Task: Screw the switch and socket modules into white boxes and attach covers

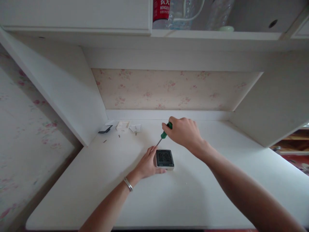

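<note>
A small square box (165, 158) with a dark top and pale sides rests on the white desk. My left hand (150, 164) grips it from the left, thumb along the near side and fingers at its far left corner. Above and beyond it, my right hand (184, 130) is closed around the green handle of a screwdriver (164, 134). The screwdriver's shaft slants down to the left, toward my left fingertips. Its tip is hidden there, so I cannot tell what it touches.
Toward the back left of the desk (101, 199) lie a black piece (105, 129), a cream frame (122, 125), a white plate (135, 128) and several small screws (119, 136). Side panels flank the desk. Overhead, a shelf (207, 34) holds a red-labelled bottle (161, 13) and clear plastic bottles.
</note>
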Available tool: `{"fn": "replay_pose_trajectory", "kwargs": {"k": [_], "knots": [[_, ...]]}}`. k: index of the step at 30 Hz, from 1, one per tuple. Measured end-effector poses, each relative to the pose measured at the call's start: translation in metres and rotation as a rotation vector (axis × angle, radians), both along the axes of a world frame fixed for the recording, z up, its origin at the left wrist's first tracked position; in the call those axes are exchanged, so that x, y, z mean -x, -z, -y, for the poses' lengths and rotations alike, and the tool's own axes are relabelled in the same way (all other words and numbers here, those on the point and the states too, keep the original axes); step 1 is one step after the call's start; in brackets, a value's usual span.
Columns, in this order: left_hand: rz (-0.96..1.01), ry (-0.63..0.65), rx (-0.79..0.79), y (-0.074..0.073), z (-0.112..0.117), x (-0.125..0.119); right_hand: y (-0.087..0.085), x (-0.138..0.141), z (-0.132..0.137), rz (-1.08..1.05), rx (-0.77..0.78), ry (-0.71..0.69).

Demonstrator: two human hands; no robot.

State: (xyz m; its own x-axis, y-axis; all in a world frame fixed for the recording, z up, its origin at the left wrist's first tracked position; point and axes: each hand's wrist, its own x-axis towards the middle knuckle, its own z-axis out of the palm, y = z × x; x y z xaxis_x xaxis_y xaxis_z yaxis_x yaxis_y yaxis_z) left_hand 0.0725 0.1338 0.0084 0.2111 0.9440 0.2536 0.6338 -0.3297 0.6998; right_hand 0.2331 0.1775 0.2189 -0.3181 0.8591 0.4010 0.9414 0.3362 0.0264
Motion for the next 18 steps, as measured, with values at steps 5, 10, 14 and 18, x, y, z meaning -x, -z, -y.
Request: {"fn": "replay_pose_trajectory", "kwargs": {"k": [5, 10, 14, 18], "knots": [[-0.014, -0.131, 0.081, -0.012, -0.007, 0.043, 0.039, -0.050, -0.027, -0.654, 0.300, -0.042], [-0.335, -0.454, 0.103, -0.017, -0.031, 0.097, 0.112, -0.104, -0.033, -1.482, 0.634, 0.018], [-0.441, -0.581, 0.116, -0.017, -0.053, 0.114, 0.158, -0.127, -0.021, -1.844, 0.728, 0.068], [-0.516, -0.661, 0.119, -0.014, -0.076, 0.102, 0.179, -0.130, -0.011, -1.993, 0.731, 0.027]]}}
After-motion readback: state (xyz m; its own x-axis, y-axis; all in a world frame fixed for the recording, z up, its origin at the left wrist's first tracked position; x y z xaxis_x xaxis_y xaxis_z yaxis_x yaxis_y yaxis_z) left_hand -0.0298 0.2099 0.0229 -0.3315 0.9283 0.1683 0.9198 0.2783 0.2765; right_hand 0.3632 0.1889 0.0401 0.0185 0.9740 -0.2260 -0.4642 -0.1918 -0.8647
